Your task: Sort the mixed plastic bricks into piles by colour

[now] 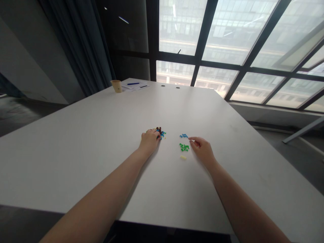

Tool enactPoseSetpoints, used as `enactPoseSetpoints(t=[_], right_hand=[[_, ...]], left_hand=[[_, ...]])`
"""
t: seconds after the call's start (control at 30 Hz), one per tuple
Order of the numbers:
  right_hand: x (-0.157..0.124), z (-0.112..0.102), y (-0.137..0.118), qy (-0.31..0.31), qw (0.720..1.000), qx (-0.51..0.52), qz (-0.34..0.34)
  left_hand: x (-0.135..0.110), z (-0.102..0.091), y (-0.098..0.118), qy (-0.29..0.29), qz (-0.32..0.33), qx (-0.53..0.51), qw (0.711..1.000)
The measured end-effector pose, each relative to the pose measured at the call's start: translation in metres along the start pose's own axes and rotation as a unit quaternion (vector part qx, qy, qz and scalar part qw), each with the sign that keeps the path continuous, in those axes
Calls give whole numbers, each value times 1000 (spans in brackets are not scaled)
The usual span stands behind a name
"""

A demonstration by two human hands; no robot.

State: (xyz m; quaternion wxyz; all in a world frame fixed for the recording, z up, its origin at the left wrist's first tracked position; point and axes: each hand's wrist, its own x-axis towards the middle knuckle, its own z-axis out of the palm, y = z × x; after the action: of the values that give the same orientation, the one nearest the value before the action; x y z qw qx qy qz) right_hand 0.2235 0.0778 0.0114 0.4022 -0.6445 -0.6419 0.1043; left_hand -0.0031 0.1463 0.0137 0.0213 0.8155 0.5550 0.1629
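Note:
My left hand (pixel 150 139) rests on a mixed pile of small building bricks (pixel 159 131), brown, blue, green and yellow. Its fingers are curled down into the pile, and what they pinch is hidden. To the right, my right hand (pixel 202 149) lies beside a small group of blue bricks (pixel 183 135), its index fingertip at their right edge. Its thumb and index finger are apart with nothing visible between them. Nearer to me than the blue group is a cluster of green bricks (pixel 184 147). A pale yellow piece (pixel 183 157) lies closest to me.
The bricks lie on a large white table (pixel 96 135). At its far left stand a tan cup (pixel 117 86) and some papers (pixel 130 88) with a blue pen (pixel 133 83). Two dark round discs (pixel 178 87) sit near the far edge, before large windows.

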Motion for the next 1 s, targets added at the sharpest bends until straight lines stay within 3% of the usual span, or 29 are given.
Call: enactPoseSetpoints(t=[0.27,0.47,1.0], right_hand=[[0,-2,-2,-1,1000,-2,9],[-1,-2,-2,0,1000,2,9],[-1,-1,-2,-11,1000,6,-1]], left_hand=[[0,-1,1,-14,-12,5,1000],[2,0,-2,21,6,-21,1000],[0,4,3,5,19,2,1000]])
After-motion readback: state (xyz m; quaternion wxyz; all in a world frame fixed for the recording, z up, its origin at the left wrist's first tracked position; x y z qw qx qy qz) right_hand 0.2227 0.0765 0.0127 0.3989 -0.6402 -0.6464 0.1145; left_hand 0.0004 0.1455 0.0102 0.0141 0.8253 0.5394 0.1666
